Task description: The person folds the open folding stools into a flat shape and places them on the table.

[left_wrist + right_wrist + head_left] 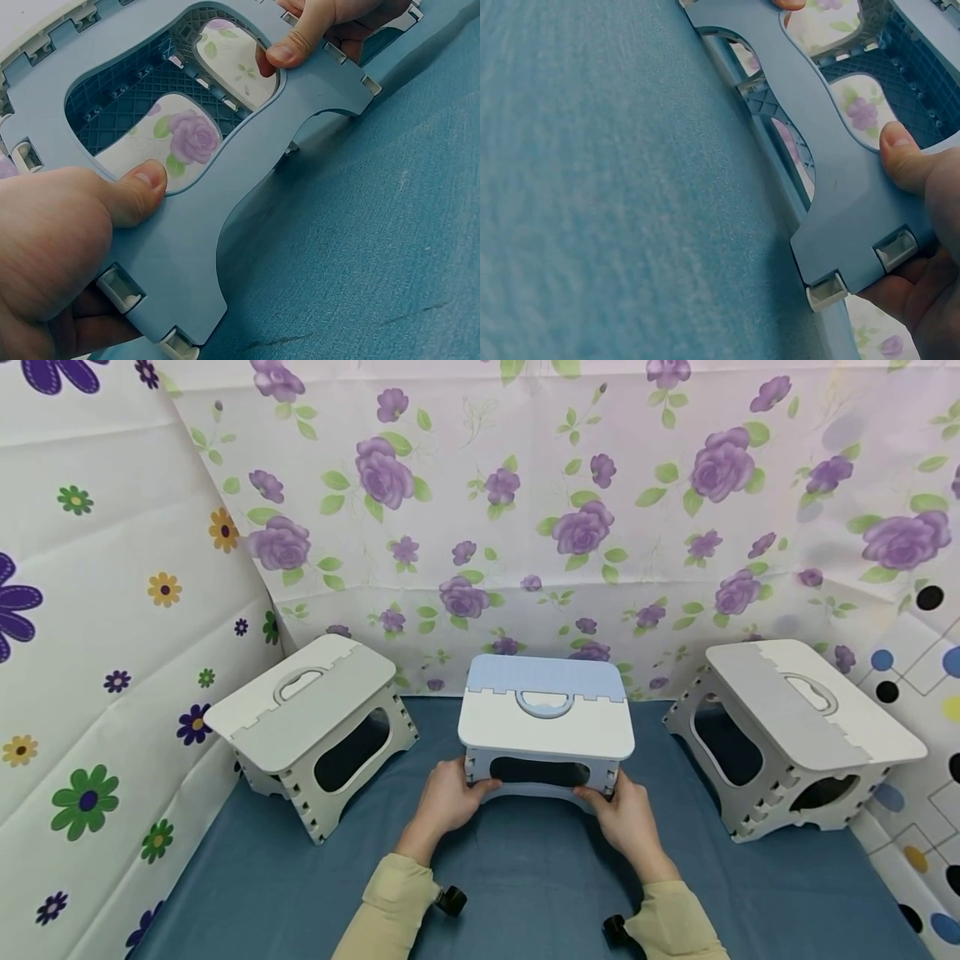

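Note:
A folding step stool (547, 731) with a white and light-blue top and a handle in its middle is unfolded at the center of the head view. My left hand (448, 797) grips the lower left of its near leg panel, thumb on the front face and fingers curled behind. On the lower right, my right hand (619, 814) holds the same panel in the same way. In the left wrist view the light-blue leg panel (180, 247) shows its large opening, with the left thumb at the rim. Its feet appear slightly off the cloth in the right wrist view.
A white and grey-green folding stool (307, 693) stands unfolded at the left. Another, white and grey (802, 702), stands unfolded at the right. Blue cloth (532, 877) covers the table. Flower-print sheets (480, 485) hang behind and at the left, with a dotted sheet (922, 827) at the right.

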Action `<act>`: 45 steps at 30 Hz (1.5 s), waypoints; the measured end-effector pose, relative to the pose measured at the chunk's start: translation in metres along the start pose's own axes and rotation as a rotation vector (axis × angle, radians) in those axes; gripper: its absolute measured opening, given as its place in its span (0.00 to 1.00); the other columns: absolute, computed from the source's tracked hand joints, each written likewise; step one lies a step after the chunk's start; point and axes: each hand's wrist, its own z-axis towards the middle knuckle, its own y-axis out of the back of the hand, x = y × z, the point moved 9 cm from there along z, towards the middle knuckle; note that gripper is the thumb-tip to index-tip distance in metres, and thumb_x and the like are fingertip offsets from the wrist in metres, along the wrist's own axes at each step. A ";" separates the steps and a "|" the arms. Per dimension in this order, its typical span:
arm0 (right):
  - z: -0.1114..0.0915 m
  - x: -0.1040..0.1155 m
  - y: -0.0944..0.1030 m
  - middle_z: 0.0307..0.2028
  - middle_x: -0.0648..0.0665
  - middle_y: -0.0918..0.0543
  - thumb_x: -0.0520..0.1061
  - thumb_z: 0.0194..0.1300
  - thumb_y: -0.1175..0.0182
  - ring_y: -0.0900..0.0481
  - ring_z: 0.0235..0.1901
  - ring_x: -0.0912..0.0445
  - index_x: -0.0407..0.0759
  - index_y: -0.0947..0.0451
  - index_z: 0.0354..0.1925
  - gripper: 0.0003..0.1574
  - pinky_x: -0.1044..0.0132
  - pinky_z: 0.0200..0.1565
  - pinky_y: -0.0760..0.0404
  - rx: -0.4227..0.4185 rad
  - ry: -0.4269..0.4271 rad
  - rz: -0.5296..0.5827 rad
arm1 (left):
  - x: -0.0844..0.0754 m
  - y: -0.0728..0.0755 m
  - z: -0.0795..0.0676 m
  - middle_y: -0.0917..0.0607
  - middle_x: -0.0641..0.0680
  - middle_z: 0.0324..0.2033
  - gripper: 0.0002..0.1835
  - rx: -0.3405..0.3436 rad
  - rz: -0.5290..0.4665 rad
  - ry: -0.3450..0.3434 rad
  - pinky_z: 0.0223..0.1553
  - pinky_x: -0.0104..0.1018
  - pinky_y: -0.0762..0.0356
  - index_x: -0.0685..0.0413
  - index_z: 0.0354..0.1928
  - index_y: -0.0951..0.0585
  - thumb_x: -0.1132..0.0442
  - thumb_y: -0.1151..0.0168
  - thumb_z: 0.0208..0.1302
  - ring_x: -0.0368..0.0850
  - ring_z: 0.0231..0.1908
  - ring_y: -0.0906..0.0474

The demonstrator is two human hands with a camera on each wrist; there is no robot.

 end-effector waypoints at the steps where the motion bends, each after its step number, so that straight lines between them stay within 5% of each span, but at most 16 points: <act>1: 0.000 0.000 0.000 0.49 0.34 0.10 0.47 0.71 0.25 0.10 0.42 0.47 0.38 0.23 0.61 0.28 0.51 0.38 0.15 -0.002 0.002 0.000 | 0.000 0.000 0.000 0.26 0.45 0.13 0.17 0.001 -0.001 0.002 0.20 0.35 0.38 0.57 0.47 0.14 0.51 0.24 0.70 0.38 0.13 0.36; 20: -0.001 0.000 0.000 0.46 0.36 0.09 0.47 0.70 0.25 0.11 0.37 0.52 0.37 0.21 0.60 0.27 0.56 0.35 0.17 -0.015 0.024 0.012 | -0.001 0.000 0.000 0.33 0.44 0.10 0.17 -0.014 -0.043 -0.037 0.17 0.34 0.44 0.56 0.50 0.15 0.53 0.24 0.69 0.37 0.10 0.43; 25: -0.003 0.004 -0.004 0.44 0.44 0.09 0.41 0.68 0.24 0.15 0.34 0.57 0.41 0.17 0.55 0.19 0.62 0.34 0.20 -0.022 0.120 0.098 | 0.001 0.000 0.002 0.10 0.48 0.34 0.22 -0.005 -0.155 -0.081 0.32 0.40 0.23 0.52 0.63 0.17 0.61 0.24 0.69 0.38 0.26 0.18; 29: -0.002 0.006 -0.008 0.42 0.49 0.09 0.42 0.67 0.24 0.17 0.34 0.59 0.47 0.14 0.51 0.15 0.62 0.36 0.20 0.004 0.107 0.128 | 0.004 0.005 0.004 0.10 0.52 0.53 0.25 0.010 -0.163 -0.075 0.45 0.48 0.18 0.50 0.64 0.18 0.62 0.23 0.67 0.44 0.43 0.12; 35: 0.001 0.001 -0.012 0.43 0.45 0.08 0.45 0.68 0.24 0.15 0.36 0.57 0.43 0.15 0.53 0.18 0.61 0.38 0.19 0.039 0.044 0.107 | 0.010 0.007 0.005 0.11 0.54 0.53 0.31 0.024 -0.119 -0.016 0.43 0.48 0.20 0.52 0.69 0.23 0.57 0.22 0.67 0.43 0.40 0.15; 40: 0.002 0.000 -0.012 0.50 0.40 0.10 0.45 0.71 0.27 0.12 0.44 0.50 0.41 0.20 0.60 0.23 0.56 0.42 0.16 0.064 0.047 0.113 | 0.012 0.005 0.006 0.10 0.52 0.37 0.32 0.053 -0.126 0.002 0.34 0.44 0.25 0.55 0.69 0.24 0.56 0.23 0.68 0.40 0.27 0.21; 45: 0.001 -0.002 -0.014 0.55 0.38 0.12 0.44 0.74 0.30 0.12 0.51 0.46 0.40 0.23 0.66 0.27 0.52 0.46 0.15 0.114 0.023 0.126 | 0.012 0.004 0.007 0.10 0.50 0.38 0.24 0.064 -0.142 -0.004 0.35 0.42 0.20 0.56 0.61 0.18 0.56 0.22 0.68 0.39 0.31 0.17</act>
